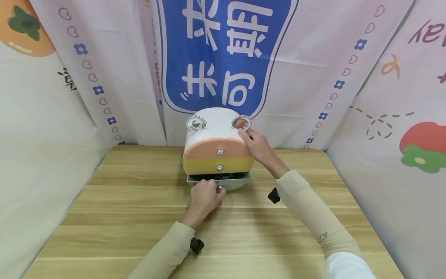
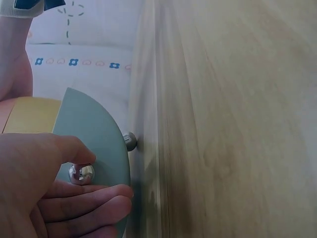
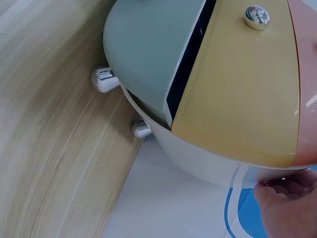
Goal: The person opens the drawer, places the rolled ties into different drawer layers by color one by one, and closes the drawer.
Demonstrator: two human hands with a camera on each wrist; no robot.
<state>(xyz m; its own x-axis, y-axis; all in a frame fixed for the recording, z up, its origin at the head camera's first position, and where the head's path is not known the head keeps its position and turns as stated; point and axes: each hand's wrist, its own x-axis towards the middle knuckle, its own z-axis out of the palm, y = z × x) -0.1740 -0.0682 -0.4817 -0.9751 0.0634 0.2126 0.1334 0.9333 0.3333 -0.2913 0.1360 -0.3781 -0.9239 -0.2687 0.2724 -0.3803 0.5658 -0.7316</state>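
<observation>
A small storage box point(image 1: 217, 126) with a white shell and three drawers stands on the table. The top drawer is orange point(image 1: 203, 148), the middle one yellow point(image 1: 200, 166), and the pale green bottom drawer point(image 1: 237, 183) is partly pulled out with something dark inside. My left hand point(image 1: 205, 195) holds the green drawer's round silver knob point(image 2: 81, 173) between thumb and fingers. My right hand point(image 1: 258, 146) grips the shell's upper right side, its thumb beside the right silver ring-shaped ear point(image 1: 242, 123). In the right wrist view, its fingers point(image 3: 290, 188) curl against the white side.
The wooden table point(image 1: 139, 217) carries the box near its back edge. Behind hangs a white cloth with a blue sign point(image 1: 223, 58), and printed cloths flank both sides. Short silver feet point(image 3: 105, 79) hold the box off the tabletop.
</observation>
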